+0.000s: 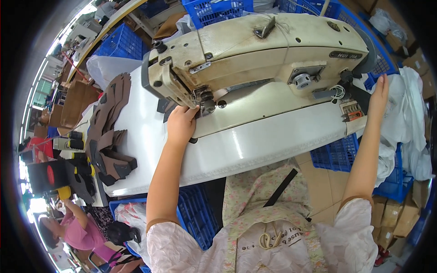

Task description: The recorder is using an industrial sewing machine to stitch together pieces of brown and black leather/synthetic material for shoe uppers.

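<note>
A cream sewing machine point(255, 59) stands on a white table. My left hand point(181, 125) is at its needle end, thumb and fingers drawn together beside the presser foot point(208, 107). Whatever those fingers hold is hidden. Just behind them lies a dark flat piece point(165, 107), mostly covered by the hand and machine head. My right hand point(378, 95) is at the machine's other end, below the grey handwheel point(372, 52). It is seen edge-on with the fingers stretched out, and nothing shows in it.
Brown-and-dark cut pieces point(107, 123) lie stacked on the table's left. Blue crates stand around, one point(334, 152) under the table and one point(198, 214) by my left arm. White plastic bags point(400, 113) hang at the right. Another person point(82, 230) sits at the lower left.
</note>
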A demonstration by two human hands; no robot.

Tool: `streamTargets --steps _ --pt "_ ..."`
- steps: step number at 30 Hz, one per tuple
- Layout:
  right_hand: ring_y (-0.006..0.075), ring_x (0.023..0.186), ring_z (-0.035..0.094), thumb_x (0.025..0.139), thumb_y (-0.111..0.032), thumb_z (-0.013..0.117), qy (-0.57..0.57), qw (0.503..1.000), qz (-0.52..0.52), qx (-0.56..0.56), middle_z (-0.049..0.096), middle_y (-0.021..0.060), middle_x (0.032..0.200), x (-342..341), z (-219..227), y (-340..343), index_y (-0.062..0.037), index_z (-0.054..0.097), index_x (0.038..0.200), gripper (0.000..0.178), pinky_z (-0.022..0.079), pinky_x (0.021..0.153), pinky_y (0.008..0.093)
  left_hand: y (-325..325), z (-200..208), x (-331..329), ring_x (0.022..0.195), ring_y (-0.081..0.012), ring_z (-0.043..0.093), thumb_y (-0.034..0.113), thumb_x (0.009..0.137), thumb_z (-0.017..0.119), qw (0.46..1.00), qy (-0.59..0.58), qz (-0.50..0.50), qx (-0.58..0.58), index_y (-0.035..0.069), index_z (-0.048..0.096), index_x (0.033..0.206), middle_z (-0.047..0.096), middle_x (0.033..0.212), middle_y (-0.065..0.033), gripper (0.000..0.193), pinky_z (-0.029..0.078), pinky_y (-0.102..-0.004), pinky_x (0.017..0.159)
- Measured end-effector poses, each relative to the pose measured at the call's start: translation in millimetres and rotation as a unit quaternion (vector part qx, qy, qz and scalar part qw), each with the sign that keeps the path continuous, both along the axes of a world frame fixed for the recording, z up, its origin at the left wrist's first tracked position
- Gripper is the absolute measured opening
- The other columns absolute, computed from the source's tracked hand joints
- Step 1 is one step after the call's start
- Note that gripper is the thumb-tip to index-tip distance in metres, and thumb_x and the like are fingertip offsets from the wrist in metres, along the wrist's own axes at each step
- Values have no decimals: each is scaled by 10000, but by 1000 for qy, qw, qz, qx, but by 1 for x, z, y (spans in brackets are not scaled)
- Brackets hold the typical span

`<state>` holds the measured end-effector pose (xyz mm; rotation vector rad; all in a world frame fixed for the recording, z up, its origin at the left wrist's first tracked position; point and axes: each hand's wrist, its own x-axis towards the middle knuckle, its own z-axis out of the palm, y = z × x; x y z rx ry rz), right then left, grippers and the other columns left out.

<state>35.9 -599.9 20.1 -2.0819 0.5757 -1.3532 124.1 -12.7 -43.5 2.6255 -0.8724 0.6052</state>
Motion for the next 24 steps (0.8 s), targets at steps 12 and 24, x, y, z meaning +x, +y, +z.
streamTargets --steps 12,24 --pt "286 1168 597 988 -529 486 118 990 71 23 650 212 1220 60 33 -21 36 617 1249 636 402 1029 356 10 0 -7 940 -306 637 -26 717 605 1000 8 18 -24 91 724 963 681 1004 -74 297 525 -409 756" --pt "155 873 606 992 -453 502 -3 988 129 86 682 35 928 50 64 0 -30 679 1105 472 464 807 284 22 -20 -2 899 -359 623 -27 708 592 999 -3 53 -9 116 721 1004 659 945 -137 353 505 -441 763"
